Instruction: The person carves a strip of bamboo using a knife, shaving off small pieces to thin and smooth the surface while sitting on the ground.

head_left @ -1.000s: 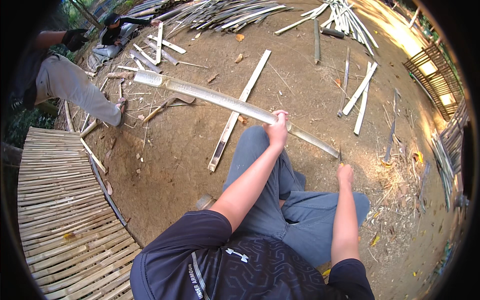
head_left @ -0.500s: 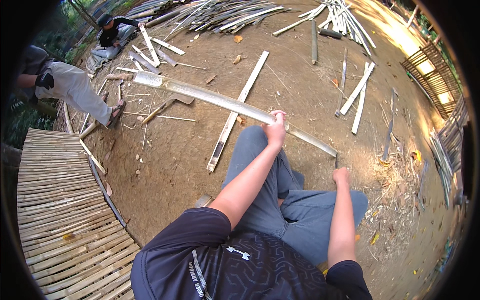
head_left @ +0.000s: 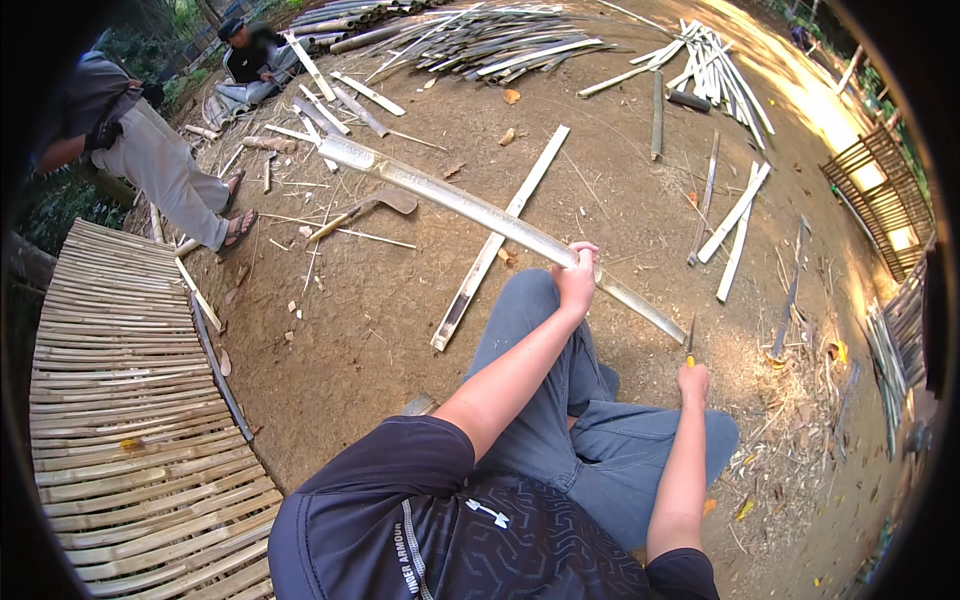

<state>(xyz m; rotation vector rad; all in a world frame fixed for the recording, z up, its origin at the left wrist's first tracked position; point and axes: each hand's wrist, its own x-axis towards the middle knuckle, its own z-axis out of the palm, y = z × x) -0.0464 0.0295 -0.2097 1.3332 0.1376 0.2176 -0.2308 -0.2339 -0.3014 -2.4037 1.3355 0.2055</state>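
Observation:
My left hand (head_left: 576,284) is closed around a long split bamboo strip (head_left: 460,202), hollow side up, near my left knee. From there the strip runs away to the far left, and its near end reaches toward my right hand. A small knife (head_left: 691,340) with a yellow handle is gripped in my right hand (head_left: 692,382), blade pointing away from me. The blade stands right beside the strip's near end; whether it touches I cannot tell. Beneath the held strip, another split bamboo piece (head_left: 500,238) lies crosswise on the ground.
A machete-like blade (head_left: 372,205) lies at left, and a long blade (head_left: 790,295) at right. Bamboo slats (head_left: 735,225) lie beyond my right hand, with piles (head_left: 500,42) farther back. A bamboo platform (head_left: 130,400) borders the left. Two people (head_left: 165,165) are at the far left.
The view has shifted, moving the scene slightly right and down. The knife's blade now reaches past the strip's near end and its yellow handle shows. My left hand keeps its hold.

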